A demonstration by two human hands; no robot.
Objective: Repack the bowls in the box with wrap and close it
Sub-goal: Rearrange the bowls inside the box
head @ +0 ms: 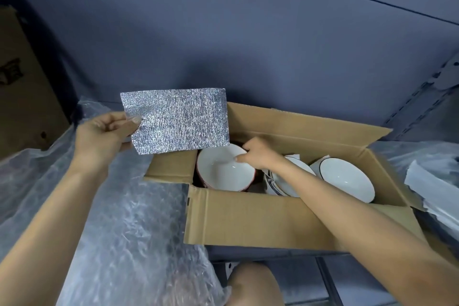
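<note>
Silver wrap (pixel 177 120) pinched in left grip (pixel 104 134); right grip (pixel 258 154) holds bowl (pixel 221 169) rim.

We see a glittering, finely ribbed silver foil sheet (pixel 175 120), a matt brown corrugated cardboard box (pixel 250 218), smooth glossy white ceramic bowls (pixel 221 167) with thin coloured rims, crinkled clear bubble wrap (pixel 139 226), and matt white paper sheets (pixel 437 189).
</note>
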